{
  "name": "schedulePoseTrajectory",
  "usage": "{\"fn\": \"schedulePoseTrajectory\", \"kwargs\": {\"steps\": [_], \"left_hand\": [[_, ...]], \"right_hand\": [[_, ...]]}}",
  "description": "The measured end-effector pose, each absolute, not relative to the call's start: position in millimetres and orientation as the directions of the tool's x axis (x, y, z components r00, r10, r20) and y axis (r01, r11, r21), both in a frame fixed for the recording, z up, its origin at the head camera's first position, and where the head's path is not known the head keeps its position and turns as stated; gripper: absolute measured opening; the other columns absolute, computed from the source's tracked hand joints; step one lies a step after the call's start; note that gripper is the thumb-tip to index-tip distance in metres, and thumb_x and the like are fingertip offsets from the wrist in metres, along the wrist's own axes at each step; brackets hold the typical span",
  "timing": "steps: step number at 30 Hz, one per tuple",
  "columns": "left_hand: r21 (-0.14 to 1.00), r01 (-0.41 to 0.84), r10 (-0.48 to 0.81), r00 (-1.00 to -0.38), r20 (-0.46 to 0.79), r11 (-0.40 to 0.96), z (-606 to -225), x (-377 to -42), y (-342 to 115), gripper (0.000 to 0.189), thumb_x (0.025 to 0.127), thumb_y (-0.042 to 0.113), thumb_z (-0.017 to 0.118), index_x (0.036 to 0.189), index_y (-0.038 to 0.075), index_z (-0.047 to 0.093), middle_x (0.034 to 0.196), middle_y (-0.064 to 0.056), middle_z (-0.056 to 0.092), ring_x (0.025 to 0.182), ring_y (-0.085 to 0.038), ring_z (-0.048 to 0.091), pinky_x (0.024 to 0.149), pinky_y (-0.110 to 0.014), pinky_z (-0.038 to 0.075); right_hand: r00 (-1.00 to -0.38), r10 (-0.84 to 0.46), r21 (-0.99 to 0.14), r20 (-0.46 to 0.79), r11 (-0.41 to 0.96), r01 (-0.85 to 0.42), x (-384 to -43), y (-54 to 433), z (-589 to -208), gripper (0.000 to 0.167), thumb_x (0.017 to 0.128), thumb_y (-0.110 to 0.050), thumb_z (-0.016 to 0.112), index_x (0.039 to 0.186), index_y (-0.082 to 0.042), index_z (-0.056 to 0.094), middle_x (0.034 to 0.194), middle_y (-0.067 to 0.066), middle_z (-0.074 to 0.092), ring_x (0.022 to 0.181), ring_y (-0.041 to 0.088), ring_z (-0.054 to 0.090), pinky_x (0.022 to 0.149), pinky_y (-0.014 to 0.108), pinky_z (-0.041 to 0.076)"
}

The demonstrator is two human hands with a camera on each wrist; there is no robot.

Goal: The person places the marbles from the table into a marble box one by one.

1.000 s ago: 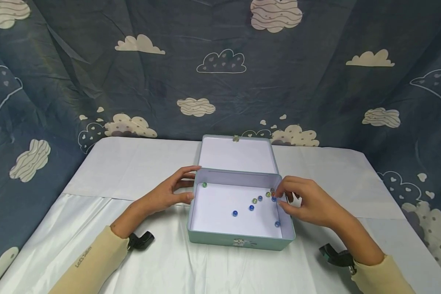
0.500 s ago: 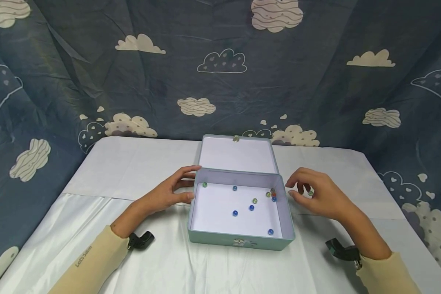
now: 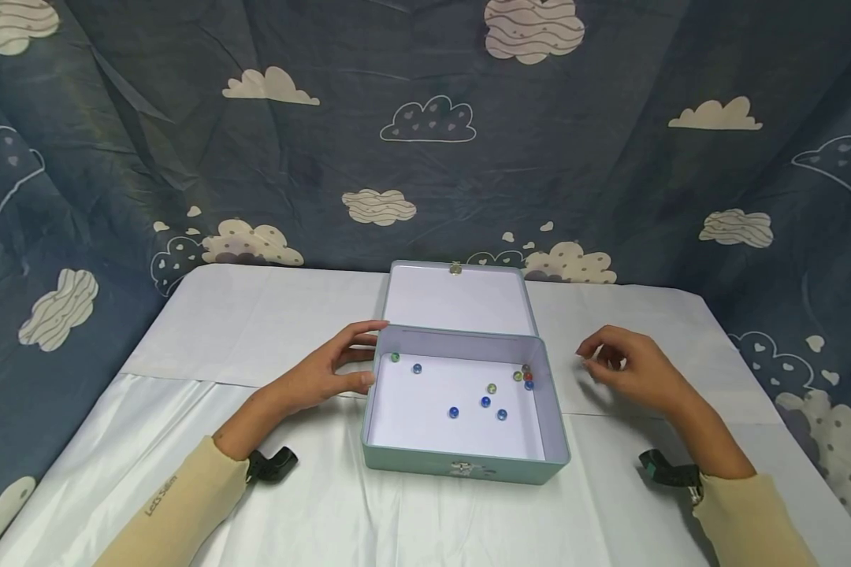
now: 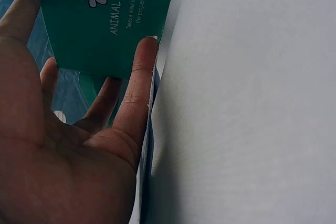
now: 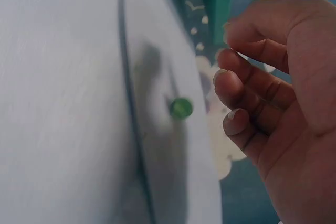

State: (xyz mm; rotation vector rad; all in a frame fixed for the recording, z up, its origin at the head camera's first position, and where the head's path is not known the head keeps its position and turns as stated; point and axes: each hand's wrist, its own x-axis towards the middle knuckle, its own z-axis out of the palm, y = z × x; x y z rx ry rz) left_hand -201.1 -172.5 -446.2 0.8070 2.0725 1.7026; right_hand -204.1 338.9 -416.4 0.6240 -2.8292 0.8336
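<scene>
A green tin box (image 3: 461, 465) stands with its lid (image 3: 461, 303) lifted back on the far side. Inside lie several glass marbles: a green marble (image 3: 395, 357) in the far left corner, a blue marble (image 3: 454, 412) near the middle, and a red marble (image 3: 528, 376) in a cluster at the right wall. My left hand (image 3: 326, 370) touches the box's left side with extended fingers and thumb. Right of the box, my right hand (image 3: 627, 366) hovers with bent fingers, holding nothing. Beside it, in the right wrist view, a green marble (image 5: 181, 108) lies on the table.
A white cloth (image 3: 312, 488) covers the table. Behind it and at both sides hangs a dark blue curtain (image 3: 425, 181) with cloud prints. The box's metal clasp (image 3: 462, 468) faces me.
My right hand has moved out of the box to the right, away from the marbles inside. Two blue marbles have rolled leftward across the box floor. My left hand has stayed in place.
</scene>
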Motion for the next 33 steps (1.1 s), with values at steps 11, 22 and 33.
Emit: {"fn": "schedulePoseTrajectory", "kwargs": {"steps": [11, 22, 33], "left_hand": [[0.970, 0.211, 0.620, -0.779, 0.093, 0.120, -446, -201, -173, 0.076, 0.103, 0.018, 0.073, 0.165, 0.034, 0.033, 0.163, -0.013, 0.038, 0.150, -0.041, 0.042, 0.091, -0.043, 0.064], [0.969, 0.216, 0.623, -0.776, 0.095, 0.121, -446, -202, -173, 0.076, 0.103, 0.017, 0.072, 0.165, 0.034, 0.032, 0.164, -0.012, 0.038, 0.150, -0.041, 0.042, 0.091, -0.044, 0.064], [0.969, 0.215, 0.620, -0.779, 0.093, 0.124, -446, -201, -173, 0.076, 0.103, 0.014, 0.072, 0.165, 0.034, 0.032, 0.164, -0.012, 0.038, 0.150, -0.041, 0.042, 0.090, -0.044, 0.064]], "right_hand": [[-0.965, -0.249, -0.518, 0.078, 0.817, -0.253, -209, 356, -428, 0.025, 0.089, -0.006, 0.082, 0.113, -0.006, 0.074, 0.101, 0.007, 0.069, 0.084, 0.022, 0.056, 0.067, 0.023, 0.049], [-0.965, -0.262, -0.495, 0.025, 0.835, -0.240, -209, 366, -433, 0.027, 0.089, -0.007, 0.084, 0.114, -0.006, 0.074, 0.093, 0.005, 0.062, 0.085, 0.022, 0.054, 0.065, 0.024, 0.046], [-0.963, -0.268, -0.499, 0.031, 0.831, -0.248, -209, 366, -435, 0.018, 0.090, -0.004, 0.080, 0.108, -0.007, 0.075, 0.089, 0.003, 0.062, 0.082, 0.020, 0.054, 0.064, 0.024, 0.047]]}}
